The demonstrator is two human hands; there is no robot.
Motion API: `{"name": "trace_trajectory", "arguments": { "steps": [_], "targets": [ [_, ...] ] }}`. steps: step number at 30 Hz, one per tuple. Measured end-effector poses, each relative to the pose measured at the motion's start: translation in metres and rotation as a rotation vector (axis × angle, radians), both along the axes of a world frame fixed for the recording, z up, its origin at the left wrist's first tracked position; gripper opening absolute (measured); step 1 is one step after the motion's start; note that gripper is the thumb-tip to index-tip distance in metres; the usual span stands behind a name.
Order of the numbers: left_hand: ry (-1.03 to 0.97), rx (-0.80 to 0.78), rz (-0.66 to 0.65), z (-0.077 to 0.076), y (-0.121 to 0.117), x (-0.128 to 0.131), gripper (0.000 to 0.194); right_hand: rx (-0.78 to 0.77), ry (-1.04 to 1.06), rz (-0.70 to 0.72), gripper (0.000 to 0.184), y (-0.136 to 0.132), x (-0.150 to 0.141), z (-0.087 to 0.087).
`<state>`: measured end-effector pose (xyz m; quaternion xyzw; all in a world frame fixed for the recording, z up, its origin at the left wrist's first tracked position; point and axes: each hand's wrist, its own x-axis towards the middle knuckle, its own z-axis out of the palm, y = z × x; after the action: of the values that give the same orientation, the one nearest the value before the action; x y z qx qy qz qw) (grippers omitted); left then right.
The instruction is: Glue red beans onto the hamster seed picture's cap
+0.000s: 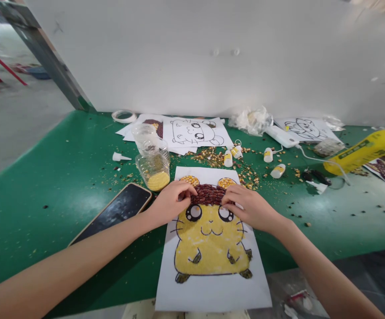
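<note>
As laid out on the green counter (22,221): one hamster picture (212,252), on white paper. Lies at near edge, overhanging at bottom; bears yellow fill on face and body, dark-red bean band (209,193) across forehead, kernels in both ears. Left grip (170,201): bends down at left end of bean band; cannot tell whether pinching anything. Right grip (254,208): curls at right end, close to drawn eye; likewise cannot tell. Left of paper: one phone (115,212), dark-screened, beside left forearm; one clear plastic cup (159,177), yellow contents, just beyond left grip. Beyond paper: scattered grains (209,156), several small white bottles (278,171), yellow-labelled; one line drawing (192,130); one tape roll (123,116). Far right: one yellow packet (365,150).
</note>
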<state>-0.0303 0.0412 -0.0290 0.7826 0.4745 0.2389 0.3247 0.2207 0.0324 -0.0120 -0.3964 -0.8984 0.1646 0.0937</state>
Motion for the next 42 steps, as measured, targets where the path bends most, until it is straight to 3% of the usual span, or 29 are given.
{"name": "trace_trajectory", "arguments": {
  "steps": [12,27,42],
  "targets": [
    [-0.002,-0.014,0.004,0.0,0.0,0.0,0.025,0.006,-0.011,0.042,0.014,0.0,-0.002,-0.005],
    [0.008,-0.001,-0.011,0.001,0.0,0.0,0.023,0.006,-0.037,0.116,0.02,0.001,0.0,0.002],
    [0.01,0.003,-0.006,0.0,0.0,0.0,0.025,-0.193,-0.07,0.139,0.022,0.011,-0.009,0.017]
  ]
}}
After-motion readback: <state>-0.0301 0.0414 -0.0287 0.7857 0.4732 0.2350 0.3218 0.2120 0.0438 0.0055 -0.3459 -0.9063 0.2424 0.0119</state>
